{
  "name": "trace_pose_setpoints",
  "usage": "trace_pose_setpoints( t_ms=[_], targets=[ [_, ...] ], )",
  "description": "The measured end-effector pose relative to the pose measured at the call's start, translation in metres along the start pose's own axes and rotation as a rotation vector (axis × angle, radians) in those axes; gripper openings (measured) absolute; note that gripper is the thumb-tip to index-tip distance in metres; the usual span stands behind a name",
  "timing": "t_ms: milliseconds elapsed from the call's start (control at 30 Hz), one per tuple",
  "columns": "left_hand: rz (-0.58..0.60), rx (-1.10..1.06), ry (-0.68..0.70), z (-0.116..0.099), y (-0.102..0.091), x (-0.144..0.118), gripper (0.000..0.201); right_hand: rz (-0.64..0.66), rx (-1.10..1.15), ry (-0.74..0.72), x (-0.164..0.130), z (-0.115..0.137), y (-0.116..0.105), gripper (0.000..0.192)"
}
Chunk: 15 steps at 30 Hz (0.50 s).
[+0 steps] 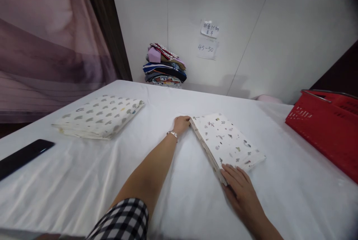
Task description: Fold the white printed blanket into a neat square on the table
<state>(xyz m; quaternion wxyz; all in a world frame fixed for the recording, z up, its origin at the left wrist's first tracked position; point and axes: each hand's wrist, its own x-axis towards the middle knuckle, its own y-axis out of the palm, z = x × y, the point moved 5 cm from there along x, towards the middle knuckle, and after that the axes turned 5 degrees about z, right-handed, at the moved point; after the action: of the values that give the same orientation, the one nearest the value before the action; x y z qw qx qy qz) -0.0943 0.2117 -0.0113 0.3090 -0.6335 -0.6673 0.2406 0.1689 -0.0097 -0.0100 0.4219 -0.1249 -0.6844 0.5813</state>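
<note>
On the white-covered worktop [179, 202], the left hand [181, 124] curls closed around the far corner of a folded patterned cloth [227, 141] while the right hand [240, 187] lies open and flat on its near corner, a red basket [324, 128] standing to the right.
</note>
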Motion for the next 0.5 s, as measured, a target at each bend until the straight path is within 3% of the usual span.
trace_pose_setpoints(
  t_ms=[167,333,500],
  targets=[
    [-0.010,-0.026,-0.014,0.0001,-0.0006,-0.0015,0.032,-0.022,-0.028,-0.023,0.0001,0.0014,-0.0007,0.045],
    [-0.047,-0.017,-0.051,-0.0024,-0.0013,-0.0010,0.025,-0.013,-0.057,-0.037,-0.0002,0.0019,0.0001,0.042],
    [0.014,-0.055,-0.058,-0.0006,0.0002,-0.0019,0.024,-0.004,-0.056,-0.022,0.0004,0.0020,0.0001,0.041]
  ],
)
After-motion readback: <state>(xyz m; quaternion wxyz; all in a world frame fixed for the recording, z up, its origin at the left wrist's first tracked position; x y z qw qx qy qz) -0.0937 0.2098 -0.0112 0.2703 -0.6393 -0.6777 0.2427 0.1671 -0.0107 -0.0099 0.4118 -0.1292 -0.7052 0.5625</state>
